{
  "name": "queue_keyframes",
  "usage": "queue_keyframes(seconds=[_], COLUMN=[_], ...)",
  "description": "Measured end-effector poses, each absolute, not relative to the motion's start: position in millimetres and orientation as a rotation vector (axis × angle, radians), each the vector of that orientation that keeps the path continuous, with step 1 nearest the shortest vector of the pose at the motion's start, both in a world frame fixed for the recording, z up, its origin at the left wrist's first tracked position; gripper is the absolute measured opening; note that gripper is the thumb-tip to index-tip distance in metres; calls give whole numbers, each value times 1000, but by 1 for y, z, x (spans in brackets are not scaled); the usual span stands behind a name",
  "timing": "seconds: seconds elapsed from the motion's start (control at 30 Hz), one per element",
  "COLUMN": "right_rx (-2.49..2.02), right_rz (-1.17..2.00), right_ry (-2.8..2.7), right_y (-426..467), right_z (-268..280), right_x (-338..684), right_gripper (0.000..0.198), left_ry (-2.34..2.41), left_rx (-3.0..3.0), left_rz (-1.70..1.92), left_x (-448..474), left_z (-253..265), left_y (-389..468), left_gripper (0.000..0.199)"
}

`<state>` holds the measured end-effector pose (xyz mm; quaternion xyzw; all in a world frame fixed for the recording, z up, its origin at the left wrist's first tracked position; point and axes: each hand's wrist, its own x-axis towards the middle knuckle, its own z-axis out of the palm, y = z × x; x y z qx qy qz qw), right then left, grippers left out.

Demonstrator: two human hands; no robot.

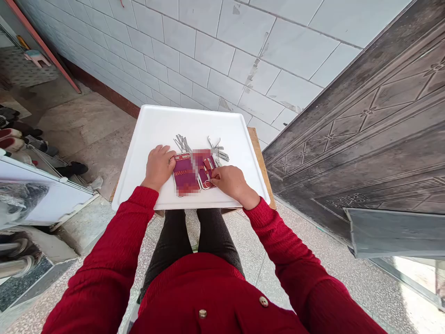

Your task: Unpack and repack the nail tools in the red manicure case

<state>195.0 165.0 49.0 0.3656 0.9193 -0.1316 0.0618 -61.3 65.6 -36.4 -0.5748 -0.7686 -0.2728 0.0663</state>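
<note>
An opened manicure case (182, 171) with a purple lining and red trim lies flat on a white tray (139, 139); parts of it are blurred out. My left hand (158, 165) grips its left edge, thumb over the rim. Over the right half, my right hand (230, 182) has its fingertips pinched together beside a looped handle, perhaps small scissors (206, 184); what they pinch is hidden. Elastic loops run across the left half. Beyond the case lie slim metal tools (182, 143) on one side and nail clippers with other metal tools (218, 150) on the other.
The tray rests on a wooden surface (259, 157) against a tiled wall (208, 51). A dark patterned door panel (347, 125) stands at the right. Shoes on a rack (31, 144) are at the left, and a small stool (37, 56) stands farther back.
</note>
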Motion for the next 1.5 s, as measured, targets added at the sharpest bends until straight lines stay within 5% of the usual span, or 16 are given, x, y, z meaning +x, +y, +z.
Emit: queue_keyframes(seconds=[0.33,0.8,1.03,1.5], right_rx=[765,331,670,1061], right_rz=[-168,-661,-1105,-471], right_ry=[2691,2638,2593,2872], right_y=[176,212,256,252], right_z=[62,63,67,65], right_x=[174,184,216,202], right_gripper=[16,7,7,12], left_ry=[-2329,-2327,-2334,-2325], left_rx=[-1717,-1699,-1710,-1688], left_rz=[-859,-808,-826,-830], left_x=[-60,-61,-63,-63], left_z=[-34,-33,-34,-37], left_y=[65,65,66,66], left_gripper=[32,30,26,25])
